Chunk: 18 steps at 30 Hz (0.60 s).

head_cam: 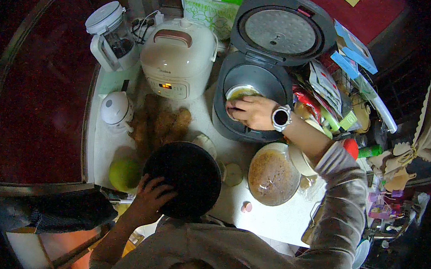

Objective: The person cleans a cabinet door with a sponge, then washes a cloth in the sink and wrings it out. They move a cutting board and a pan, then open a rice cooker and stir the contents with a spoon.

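My left hand (155,197) grips the rim of a dark round pot (188,177), its fingers over the edge, close to my body. My right hand (256,113), with a watch (281,117) on the wrist, reaches into the grey rice cooker (234,130), whose lid (281,28) stands raised. Under its fingers is a pale round thing (243,91) with a yellow-green middle. I cannot tell whether it is a dish or the cooker's heating plate, nor whether the hand holds anything. The fingertips are partly hidden.
A white Midea cooker (179,62) with a lit display stands left of the grey one, near a blender (115,41). Brown root-like pieces (163,125) and a green round fruit (124,173) lie left. A film-covered bowl (274,174) sits right, below packets (325,89).
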Motion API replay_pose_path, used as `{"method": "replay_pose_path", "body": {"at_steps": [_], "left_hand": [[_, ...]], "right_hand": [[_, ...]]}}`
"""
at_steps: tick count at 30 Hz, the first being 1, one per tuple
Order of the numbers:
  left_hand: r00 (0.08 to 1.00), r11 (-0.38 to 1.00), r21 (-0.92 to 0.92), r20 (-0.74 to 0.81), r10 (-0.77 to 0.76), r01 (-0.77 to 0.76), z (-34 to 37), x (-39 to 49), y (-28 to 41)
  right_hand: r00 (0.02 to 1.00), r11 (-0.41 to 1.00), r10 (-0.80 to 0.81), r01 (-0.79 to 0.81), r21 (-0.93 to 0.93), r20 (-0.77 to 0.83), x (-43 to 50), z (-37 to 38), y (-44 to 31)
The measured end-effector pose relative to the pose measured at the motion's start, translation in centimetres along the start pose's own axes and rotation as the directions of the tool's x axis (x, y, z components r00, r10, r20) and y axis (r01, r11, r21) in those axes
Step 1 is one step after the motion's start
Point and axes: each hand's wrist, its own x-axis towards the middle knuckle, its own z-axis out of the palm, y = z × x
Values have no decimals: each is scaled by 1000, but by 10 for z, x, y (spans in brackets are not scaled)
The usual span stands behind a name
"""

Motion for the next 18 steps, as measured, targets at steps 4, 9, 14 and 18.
{"method": "replay_pose_path", "body": {"at_steps": [4,9,14,18], "left_hand": [[996,996,-68,57,65,-61,-12,2,5],[971,958,-174,-119,207,-226,-18,25,6],[929,945,-110,-251,272,-307,-22,75,14],[883,931,-158,-401,245,-330,-26,144,16]], "right_hand": [[994,979,98,-104,175,44,-5,2,-3],[998,987,63,-66,145,22,-5,4,-2],[996,988,83,-85,126,21,-5,-3,-3],[999,995,-6,1,102,53,-6,-4,-2]]}}
